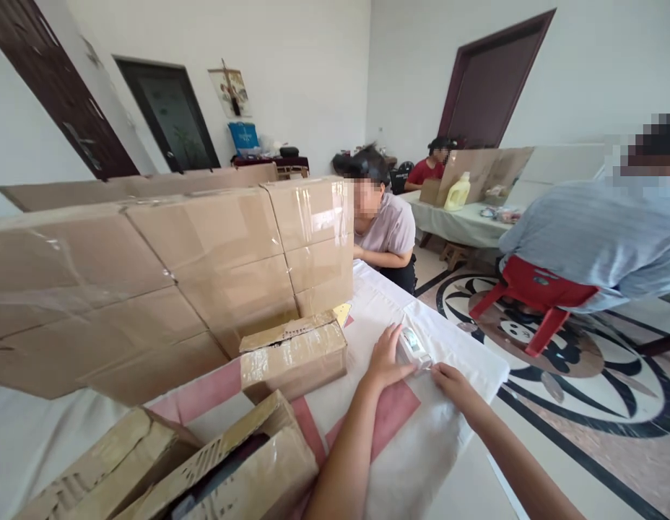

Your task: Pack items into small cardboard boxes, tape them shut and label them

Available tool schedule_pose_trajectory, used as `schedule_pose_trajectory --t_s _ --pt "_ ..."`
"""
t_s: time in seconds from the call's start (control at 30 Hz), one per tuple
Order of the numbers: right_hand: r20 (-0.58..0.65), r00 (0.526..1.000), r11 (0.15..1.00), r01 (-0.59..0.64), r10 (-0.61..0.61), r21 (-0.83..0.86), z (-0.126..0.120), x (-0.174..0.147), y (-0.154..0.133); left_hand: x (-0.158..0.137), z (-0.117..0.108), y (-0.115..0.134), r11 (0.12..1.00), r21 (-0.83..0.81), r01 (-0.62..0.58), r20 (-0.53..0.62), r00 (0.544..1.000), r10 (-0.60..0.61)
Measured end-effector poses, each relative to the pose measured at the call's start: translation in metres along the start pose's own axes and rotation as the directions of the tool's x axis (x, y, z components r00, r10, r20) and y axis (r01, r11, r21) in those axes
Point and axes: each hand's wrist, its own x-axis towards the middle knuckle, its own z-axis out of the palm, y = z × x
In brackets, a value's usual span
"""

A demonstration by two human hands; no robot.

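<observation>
A small white box [414,345] with a printed top and what looks like a shiny clear wrapping lies on the cloth-covered table near its right edge. My left hand [386,359] is closed about its left side, the thumb along the near edge and the fingers at the far left corner. At the near right corner, the fingertips of my right hand [451,379] pinch a shiny, film-like edge of the same box. The exact spot of that pinch is too small to make out.
A long cardboard box [294,354] lies left of my hands, with an open carton [242,469] nearer me. A tall cardboard partition [216,253] stands behind. One person [392,224] leans at the table's far side; another sits on a red stool [546,285] to the right.
</observation>
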Motion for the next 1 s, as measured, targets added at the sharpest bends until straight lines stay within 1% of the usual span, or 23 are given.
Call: schedule_pose_trajectory --t_s 0.07,0.1,0.13,0.23,0.27,0.33,0.4,0.43,0.5,0.57,0.6,0.63,0.67,0.7,0.73,0.77,0.8,0.83,0.87,0.9,0.93,0.97,1.0 --pt "-0.006 0.996 0.996 0.086 -0.086 -0.001 0.005 -0.016 -0.006 -0.012 -0.003 0.016 0.998 -0.065 -0.010 -0.122 0.992 0.002" --pt "-0.002 0.990 0.990 0.140 -0.140 -0.005 0.008 -0.026 -0.010 -0.022 -0.005 0.027 0.996 -0.085 -0.031 -0.145 0.989 0.019" --pt "0.003 0.981 0.981 0.195 -0.195 -0.010 0.011 -0.038 -0.015 -0.035 -0.007 0.040 0.994 -0.093 -0.061 -0.126 0.991 0.050" --pt "0.048 0.939 0.939 0.343 -0.342 -0.025 0.015 -0.075 -0.035 -0.082 -0.024 0.083 0.984 -0.074 -0.164 0.039 0.985 0.168" --pt "0.086 0.921 0.923 0.384 -0.381 -0.026 0.017 -0.086 -0.043 -0.099 -0.034 0.097 0.984 -0.032 -0.177 0.055 0.982 0.179" --pt "0.188 0.875 0.889 0.457 -0.446 -0.021 0.022 -0.104 -0.062 -0.133 -0.057 0.117 0.983 0.071 -0.170 0.016 0.985 0.170" --pt "0.288 0.819 0.854 0.520 -0.497 -0.006 0.033 -0.117 -0.080 -0.166 -0.078 0.128 0.964 0.225 -0.142 -0.082 0.983 0.164" --pt "0.331 0.786 0.834 0.551 -0.522 0.006 0.041 -0.123 -0.088 -0.182 -0.085 0.131 0.941 0.317 -0.119 -0.134 0.977 0.169" --pt "0.416 0.716 0.798 0.602 -0.561 0.040 0.060 -0.133 -0.103 -0.212 -0.094 0.132 0.861 0.506 -0.052 -0.232 0.953 0.194" --pt "0.509 0.643 0.775 0.628 -0.573 0.080 0.079 -0.142 -0.118 -0.239 -0.099 0.132 0.766 0.643 0.001 -0.323 0.907 0.270" --pt "0.547 0.609 0.766 0.636 -0.574 0.095 0.087 -0.144 -0.126 -0.252 -0.102 0.134 0.733 0.680 0.010 -0.370 0.868 0.331" --pt "0.581 0.580 0.756 0.647 -0.572 0.099 0.093 -0.144 -0.136 -0.267 -0.108 0.137 0.721 0.693 0.007 -0.418 0.818 0.394" --pt "0.603 0.557 0.743 0.663 -0.571 0.090 0.097 -0.142 -0.146 -0.284 -0.116 0.142 0.727 0.686 -0.005 -0.469 0.761 0.448" --pt "0.613 0.542 0.723 0.687 -0.574 0.069 0.099 -0.138 -0.158 -0.301 -0.129 0.147 0.748 0.664 -0.013 -0.532 0.695 0.484" --pt "0.609 0.534 0.696 0.717 -0.587 0.041 0.101 -0.132 -0.172 -0.319 -0.145 0.152 0.777 0.629 -0.003 -0.599 0.635 0.487" --pt "0.593 0.528 0.662 0.750 -0.608 0.012 0.103 -0.124 -0.188 -0.337 -0.166 0.155 0.809 0.587 0.047 -0.676 0.578 0.457" --pt "0.568 0.518 0.624 0.782 -0.639 -0.011 0.106 -0.116 -0.205 -0.353 -0.191 0.156 0.827 0.542 0.149 -0.764 0.499 0.410" --pt "0.544 0.501 0.585 0.811 -0.674 -0.023 0.112 -0.107 -0.224 -0.368 -0.219 0.154 0.836 0.460 0.300 -0.841 0.449 0.302" --pt "0.528 0.472 0.546 0.837 -0.706 -0.019 0.120 -0.098 -0.243 -0.379 -0.247 0.148 0.823 0.343 0.454 -0.886 0.447 0.123" --pt "0.537 0.433 0.512 0.859 -0.724 -0.002 0.132 -0.091 -0.262 -0.387 -0.275 0.139 0.782 0.243 0.575 -0.898 0.438 -0.044" --pt "0.571 0.385 0.483 0.875 -0.725 0.023 0.148 -0.085 -0.281 -0.391 -0.301 0.128 0.746 0.168 0.644 -0.878 0.442 -0.184" --pt "0.617 0.336 0.463 0.885 -0.711 0.051 0.167 -0.080 -0.299 -0.393 -0.324 0.116 0.727 0.106 0.679 -0.826 0.467 -0.316" --pt "0.673 0.288 0.450 0.890 -0.681 0.075 0.188 -0.076 -0.315 -0.393 -0.343 0.103 0.712 0.048 0.701 -0.743 0.501 -0.444"
